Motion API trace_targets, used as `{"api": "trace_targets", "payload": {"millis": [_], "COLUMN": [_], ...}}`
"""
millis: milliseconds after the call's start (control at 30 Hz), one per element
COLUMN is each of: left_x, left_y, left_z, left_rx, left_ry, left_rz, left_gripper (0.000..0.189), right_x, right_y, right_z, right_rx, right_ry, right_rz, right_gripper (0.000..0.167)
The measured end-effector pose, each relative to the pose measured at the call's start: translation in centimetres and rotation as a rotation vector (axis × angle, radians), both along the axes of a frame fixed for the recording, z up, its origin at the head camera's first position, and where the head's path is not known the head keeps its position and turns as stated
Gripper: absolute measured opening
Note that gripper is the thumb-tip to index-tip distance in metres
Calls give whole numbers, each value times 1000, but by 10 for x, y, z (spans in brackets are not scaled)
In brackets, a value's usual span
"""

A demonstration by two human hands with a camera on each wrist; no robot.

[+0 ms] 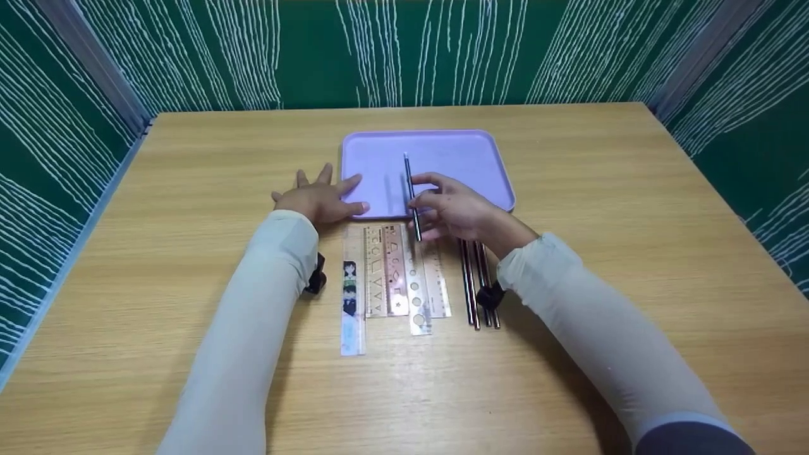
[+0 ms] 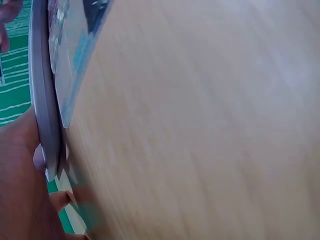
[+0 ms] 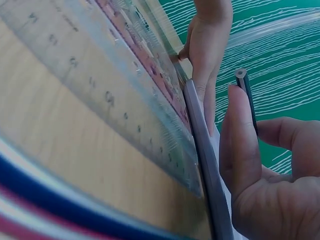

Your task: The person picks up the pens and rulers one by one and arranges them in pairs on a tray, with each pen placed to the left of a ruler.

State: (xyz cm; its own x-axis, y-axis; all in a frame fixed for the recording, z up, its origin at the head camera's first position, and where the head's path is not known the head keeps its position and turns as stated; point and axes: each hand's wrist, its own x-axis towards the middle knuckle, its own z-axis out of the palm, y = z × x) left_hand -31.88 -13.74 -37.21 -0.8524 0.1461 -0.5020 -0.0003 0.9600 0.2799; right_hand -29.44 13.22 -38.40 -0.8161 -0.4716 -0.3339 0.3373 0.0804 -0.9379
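Note:
My right hand pinches a dark pencil between thumb and fingers, holding it over the purple tray. In the right wrist view the blunt end of the pencil sticks up past the thumb. My left hand lies with fingers spread at the tray's near left corner, its thumb on the rim and the other fingers on or over the table. In the left wrist view that hand shows beside the tray's edge.
Several clear rulers, some with cut-out shapes, lie side by side just before the tray. One at the left, a ruler with cartoon figures, reaches nearest. Several dark pencils lie right of them, under my right wrist. Green, white-streaked walls border the table.

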Motion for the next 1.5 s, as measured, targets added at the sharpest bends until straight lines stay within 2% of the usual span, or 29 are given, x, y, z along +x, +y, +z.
{"api": "trace_targets", "payload": {"millis": [233,400,667,1133,1500], "left_x": [-2,-1,1,3,3], "left_y": [0,0,0,1,-2], "left_z": [-3,-5,-6,-6,-5], "left_rx": [-2,5,4,18,20], "left_ry": [15,22,39,26,31], "left_rz": [2,16,-9,5,-1], "left_gripper": [84,86,89,86,86], "right_x": [-8,-14,-23,-38,-47], "right_y": [-10,-19,-30,-33,-42], "right_z": [2,3,1,1,-1], "right_rx": [39,44,49,106,102], "right_ry": [38,29,25,32,29], "right_rz": [-3,-26,-79,-102,-92], "right_gripper": [63,62,60,62,66]}}
